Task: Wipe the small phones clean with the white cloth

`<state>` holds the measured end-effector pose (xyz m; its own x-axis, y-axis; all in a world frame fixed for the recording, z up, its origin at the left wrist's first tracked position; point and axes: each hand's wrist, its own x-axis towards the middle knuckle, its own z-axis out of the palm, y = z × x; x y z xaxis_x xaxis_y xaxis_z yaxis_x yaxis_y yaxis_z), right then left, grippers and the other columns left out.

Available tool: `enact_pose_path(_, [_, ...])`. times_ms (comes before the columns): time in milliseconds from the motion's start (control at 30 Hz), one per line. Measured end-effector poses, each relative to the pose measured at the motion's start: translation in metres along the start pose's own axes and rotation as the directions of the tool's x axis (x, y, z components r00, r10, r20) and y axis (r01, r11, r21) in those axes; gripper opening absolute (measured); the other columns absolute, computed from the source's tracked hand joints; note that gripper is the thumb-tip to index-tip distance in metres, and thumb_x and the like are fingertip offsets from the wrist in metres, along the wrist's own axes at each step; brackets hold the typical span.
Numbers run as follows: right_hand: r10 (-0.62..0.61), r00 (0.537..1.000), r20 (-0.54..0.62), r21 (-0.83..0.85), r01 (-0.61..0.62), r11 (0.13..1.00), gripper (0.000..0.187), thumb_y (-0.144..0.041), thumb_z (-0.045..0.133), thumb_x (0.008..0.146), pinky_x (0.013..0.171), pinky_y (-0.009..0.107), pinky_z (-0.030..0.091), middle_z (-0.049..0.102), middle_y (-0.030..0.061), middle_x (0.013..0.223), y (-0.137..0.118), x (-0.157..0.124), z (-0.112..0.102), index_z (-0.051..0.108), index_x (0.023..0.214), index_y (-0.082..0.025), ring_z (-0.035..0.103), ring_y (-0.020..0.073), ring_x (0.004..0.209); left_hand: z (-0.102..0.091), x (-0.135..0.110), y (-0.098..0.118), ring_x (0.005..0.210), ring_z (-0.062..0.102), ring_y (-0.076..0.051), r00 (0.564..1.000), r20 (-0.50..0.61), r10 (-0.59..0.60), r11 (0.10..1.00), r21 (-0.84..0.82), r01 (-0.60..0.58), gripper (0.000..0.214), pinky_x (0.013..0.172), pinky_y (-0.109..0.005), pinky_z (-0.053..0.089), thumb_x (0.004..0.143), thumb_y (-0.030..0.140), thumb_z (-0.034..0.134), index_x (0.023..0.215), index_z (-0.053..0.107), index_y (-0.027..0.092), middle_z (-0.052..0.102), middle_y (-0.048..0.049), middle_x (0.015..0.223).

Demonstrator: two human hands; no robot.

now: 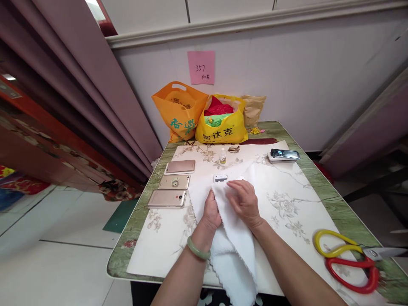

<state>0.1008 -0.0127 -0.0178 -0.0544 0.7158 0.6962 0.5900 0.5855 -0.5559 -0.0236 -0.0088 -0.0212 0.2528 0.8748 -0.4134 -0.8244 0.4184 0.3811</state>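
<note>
My left hand (211,211) is closed around a small white phone (220,176), whose far end sticks out beyond a white cloth (236,255). The cloth covers the rest of the phone and hangs down over the table's front edge. With bent fingers, my right hand (245,203) grips the cloth and presses it over the phone; the fingertips are partly hidden. Three phones lie in a column to the left: a rose-gold one (181,166), one with a ring holder (174,182) and a gold one (167,198). A small white bottle (222,156) stands beyond my hands.
An orange bag (180,112) and a yellow bag (223,127) stand at the back, beside a brown paper bag (254,109). A black keypad phone (284,154) rests on a white object at right. Large scissors (350,259) overhang the right edge. Glasses (233,149) lie near the bottle.
</note>
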Motion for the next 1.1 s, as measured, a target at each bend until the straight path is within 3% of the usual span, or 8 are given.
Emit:
enact_pose_path(133, [-0.137, 0.987, 0.079, -0.003, 0.138, 0.990, 0.019, -0.019, 0.059, 0.087, 0.087, 0.040, 0.049, 0.070, 0.0040, 0.096, -0.002, -0.003, 0.004, 0.070, 0.100, -0.027, 0.062, 0.0206, 0.093, -0.002, -0.001, 0.000, 0.089, 0.067, -0.022, 1.000, -0.015, 0.023, 1.000, 0.012, -0.023, 0.042, 0.091, -0.034, 0.050, 0.086, 0.047, 0.054, 0.104, 0.067, 0.011, 0.073, -0.0103, 0.092])
enact_pose_path(200, [-0.169, 0.975, 0.141, 0.011, 0.169, 0.986, 0.020, -0.017, 0.057, 0.088, 0.086, 0.038, 0.049, 0.071, 0.0032, 0.096, -0.003, -0.003, 0.005, 0.071, 0.099, -0.027, 0.062, 0.0195, 0.093, -0.001, -0.002, -0.001, 0.089, 0.067, -0.023, 0.999, -0.030, 0.022, 1.000, 0.020, -0.021, 0.043, 0.092, -0.035, 0.050, 0.085, 0.047, 0.056, 0.105, 0.068, 0.010, 0.072, -0.0112, 0.092])
enact_pose_path(400, [-0.020, 0.994, 0.106, -0.085, 0.029, 0.996, 0.029, -0.021, 0.052, 0.093, 0.093, 0.040, 0.047, 0.069, 0.0058, 0.110, -0.002, -0.002, 0.006, 0.065, 0.118, -0.025, 0.061, 0.0210, 0.102, 0.001, 0.002, 0.000, 0.092, 0.068, -0.018, 0.991, -0.080, 0.111, 0.994, 0.019, -0.109, 0.028, 0.093, -0.029, 0.050, 0.085, 0.033, 0.059, 0.102, 0.067, 0.013, 0.072, -0.0092, 0.098])
enact_pose_path(533, [0.009, 0.994, 0.108, -0.131, 0.006, 0.991, 0.032, -0.022, 0.050, 0.094, 0.093, 0.041, 0.046, 0.066, 0.0085, 0.115, 0.000, -0.002, 0.004, 0.062, 0.124, -0.023, 0.059, 0.0233, 0.107, -0.002, 0.003, 0.000, 0.089, 0.069, -0.018, 0.992, -0.067, 0.109, 0.993, 0.062, -0.104, 0.024, 0.093, -0.031, 0.051, 0.083, 0.032, 0.061, 0.097, 0.067, 0.013, 0.072, -0.0082, 0.094])
enact_pose_path(733, [-0.159, 0.959, 0.237, -0.003, 0.164, 0.986, 0.013, -0.027, 0.059, 0.088, 0.075, 0.034, 0.046, 0.070, 0.0038, 0.085, -0.003, -0.002, -0.005, 0.071, 0.088, -0.024, 0.061, 0.0173, 0.077, 0.003, 0.000, 0.001, 0.085, 0.069, -0.022, 0.999, -0.027, 0.034, 0.999, 0.035, -0.033, 0.033, 0.090, -0.036, 0.052, 0.082, 0.039, 0.061, 0.100, 0.068, 0.013, 0.073, -0.0089, 0.093])
enact_pose_path(800, [-0.197, 0.944, 0.265, 0.040, 0.193, 0.980, 0.013, -0.027, 0.059, 0.087, 0.074, 0.033, 0.046, 0.069, 0.0025, 0.083, -0.004, -0.002, -0.005, 0.071, 0.084, -0.024, 0.060, 0.0160, 0.074, 0.006, -0.001, 0.001, 0.083, 0.069, -0.021, 1.000, -0.010, 0.002, 1.000, 0.025, -0.002, 0.033, 0.090, -0.036, 0.052, 0.082, 0.040, 0.062, 0.099, 0.068, 0.013, 0.073, -0.0080, 0.090])
enact_pose_path(1000, [-0.096, 0.982, 0.162, -0.100, 0.113, 0.989, 0.025, -0.021, 0.051, 0.093, 0.095, 0.041, 0.041, 0.070, 0.0051, 0.106, 0.001, 0.001, 0.000, 0.067, 0.112, -0.026, 0.061, 0.0200, 0.099, 0.004, 0.000, 0.000, 0.084, 0.068, -0.019, 0.998, -0.035, 0.043, 0.995, 0.093, -0.039, 0.029, 0.086, -0.031, 0.053, 0.084, 0.036, 0.059, 0.097, 0.068, 0.012, 0.073, -0.0096, 0.091])
enact_pose_path(1100, [-0.050, 0.989, 0.140, -0.169, 0.073, 0.983, 0.026, -0.022, 0.053, 0.093, 0.097, 0.044, 0.038, 0.069, 0.0060, 0.108, 0.002, 0.002, -0.001, 0.065, 0.116, -0.025, 0.061, 0.0212, 0.099, 0.003, 0.001, -0.001, 0.088, 0.068, -0.018, 0.993, -0.049, 0.105, 0.990, 0.096, -0.100, 0.025, 0.091, -0.031, 0.051, 0.084, 0.031, 0.059, 0.099, 0.068, 0.013, 0.073, -0.0086, 0.096])
